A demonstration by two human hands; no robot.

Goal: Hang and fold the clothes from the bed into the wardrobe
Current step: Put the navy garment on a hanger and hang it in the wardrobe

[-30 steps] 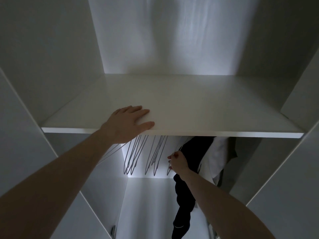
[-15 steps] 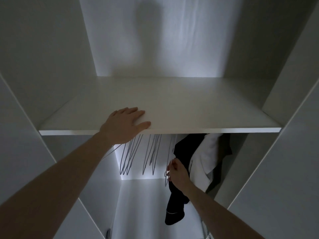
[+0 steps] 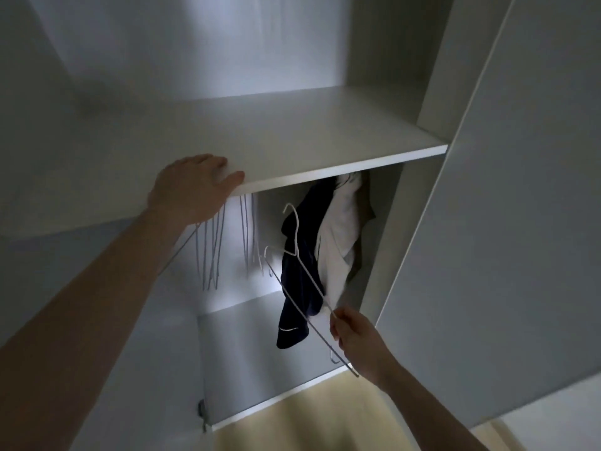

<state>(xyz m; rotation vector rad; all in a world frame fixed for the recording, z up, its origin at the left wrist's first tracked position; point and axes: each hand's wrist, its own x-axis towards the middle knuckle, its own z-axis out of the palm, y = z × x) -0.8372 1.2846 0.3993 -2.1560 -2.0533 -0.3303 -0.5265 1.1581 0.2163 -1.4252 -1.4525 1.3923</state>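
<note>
Dim light is filling a white wardrobe (image 3: pixel 520 157), where the left hand (image 3: pixel 192 187) is resting flat, fingers relaxed, on the front edge of the shelf (image 3: pixel 325 138). Below the shelf, spare wire hangers (image 3: pixel 211 252) are hanging at the left; a dark garment (image 3: pixel 299 281) and a white garment (image 3: pixel 338 242) are already hanging at the right. In front of these, the right hand (image 3: pixel 356 340) is pinching a white hanger (image 3: pixel 302 271), free of the rail. Judged so, hanging is partly done; no folded clothes are showing on the shelf, and the bed is lying out of view.
</note>
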